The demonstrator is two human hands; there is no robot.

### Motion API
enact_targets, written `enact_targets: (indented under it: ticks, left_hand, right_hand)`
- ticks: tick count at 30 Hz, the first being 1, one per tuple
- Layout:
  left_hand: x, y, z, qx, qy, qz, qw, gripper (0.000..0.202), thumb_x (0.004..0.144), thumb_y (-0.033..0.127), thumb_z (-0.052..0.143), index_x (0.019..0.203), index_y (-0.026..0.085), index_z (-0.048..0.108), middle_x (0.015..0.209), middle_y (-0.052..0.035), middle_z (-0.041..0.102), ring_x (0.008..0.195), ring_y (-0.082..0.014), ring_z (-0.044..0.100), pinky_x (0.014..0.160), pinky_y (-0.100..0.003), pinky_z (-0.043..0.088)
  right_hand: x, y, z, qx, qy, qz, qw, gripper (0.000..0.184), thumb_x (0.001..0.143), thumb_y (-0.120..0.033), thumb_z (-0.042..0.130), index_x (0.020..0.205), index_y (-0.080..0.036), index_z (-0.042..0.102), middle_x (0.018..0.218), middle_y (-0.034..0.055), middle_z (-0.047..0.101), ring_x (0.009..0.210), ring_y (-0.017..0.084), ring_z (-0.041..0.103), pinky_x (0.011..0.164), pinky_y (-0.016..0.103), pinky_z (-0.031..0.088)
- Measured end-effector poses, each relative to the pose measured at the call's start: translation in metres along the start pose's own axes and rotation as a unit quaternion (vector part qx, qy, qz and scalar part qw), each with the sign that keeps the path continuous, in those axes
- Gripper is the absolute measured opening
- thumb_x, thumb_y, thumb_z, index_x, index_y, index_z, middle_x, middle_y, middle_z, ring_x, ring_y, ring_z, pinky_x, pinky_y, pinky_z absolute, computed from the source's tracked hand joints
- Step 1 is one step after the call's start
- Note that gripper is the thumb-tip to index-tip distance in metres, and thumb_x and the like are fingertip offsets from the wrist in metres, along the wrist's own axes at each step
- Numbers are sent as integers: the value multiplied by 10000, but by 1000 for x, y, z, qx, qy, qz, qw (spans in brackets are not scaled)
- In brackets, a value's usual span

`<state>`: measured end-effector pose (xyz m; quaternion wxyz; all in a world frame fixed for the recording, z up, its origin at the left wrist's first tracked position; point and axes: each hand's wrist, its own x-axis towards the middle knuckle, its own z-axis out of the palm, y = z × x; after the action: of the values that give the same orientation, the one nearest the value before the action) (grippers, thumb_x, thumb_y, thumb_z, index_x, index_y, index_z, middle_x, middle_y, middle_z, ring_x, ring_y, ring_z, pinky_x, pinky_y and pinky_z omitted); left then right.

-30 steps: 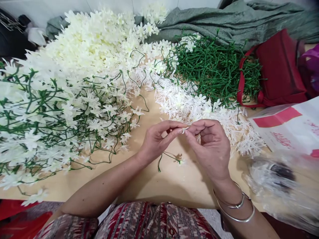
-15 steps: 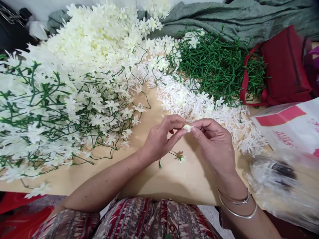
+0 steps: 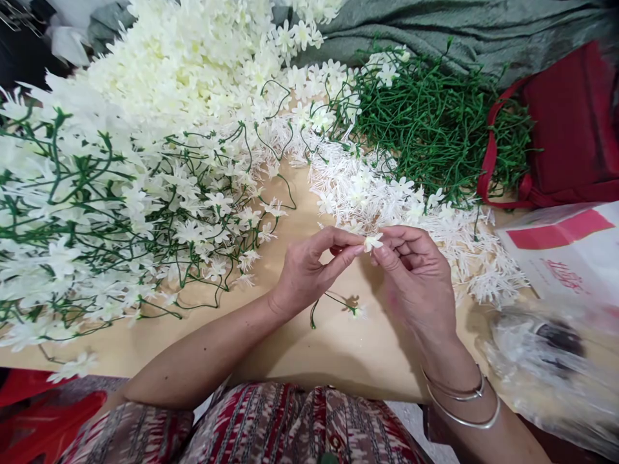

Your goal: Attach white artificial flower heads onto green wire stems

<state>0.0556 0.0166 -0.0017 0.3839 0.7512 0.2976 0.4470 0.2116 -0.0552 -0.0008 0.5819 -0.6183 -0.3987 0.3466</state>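
A small white artificial flower [image 3: 373,242] is pinched between the fingertips of my left hand [image 3: 316,264], its petals facing up. My right hand [image 3: 418,277] closes thumb and fingers at the flower's right side; its fingertips meet the petals. Below the hands, a green stem [image 3: 341,298] with a small white tip lies on the table [image 3: 309,361]. Just beyond the fingers spreads a heap of thin white stamens [image 3: 358,183], with loose petal pieces mixed in.
Assembled flowers on green stems [image 3: 111,212] are piled at the left. Behind them rises a mound of white petals [image 3: 193,58]. Bare green stems [image 3: 435,122] lie at back right, beside a red bag [image 3: 565,122]. A printed bag [image 3: 565,251] and clear plastic [image 3: 532,361] sit at right.
The flower piece between my fingers has gone from folded and partly covered to showing its spread petals. My right fingers have shifted slightly around it. The view has moved a little.
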Motion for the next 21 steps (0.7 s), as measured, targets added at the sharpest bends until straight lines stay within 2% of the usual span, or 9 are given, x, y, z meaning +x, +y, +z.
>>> enact_targets:
  ticks: [9,16,21]
  left_hand:
    - [2,1,-2,1,-25,-23,999,74,1014,242,707,1038,196,759,916,-35,828,782,-119,760,740,-238,628]
    - [4,0,-1,-50,-44,-25,997,66,1004,216,715,1031,208,775,959,-40,839,812,-127,771,752,-255,633]
    - [5,1,-3,-55,-52,-28,997,99,1017,224,690,1088,196,752,1043,-55,830,896,-141,770,812,-275,630]
  right_hand:
    - [2,-3,-3,6,-20,24,1000,276,918,-366,781,1185,-303,754,805,-21,674,659,144,600,582,294,523]
    - [6,-4,-3,3,-15,6,1000,64,877,-286,806,934,-259,796,740,-26,712,653,128,637,630,276,544]
    - [7,0,-8,-29,-10,-49,998,9,926,-296,767,918,-296,770,909,11,751,838,183,704,752,349,586]
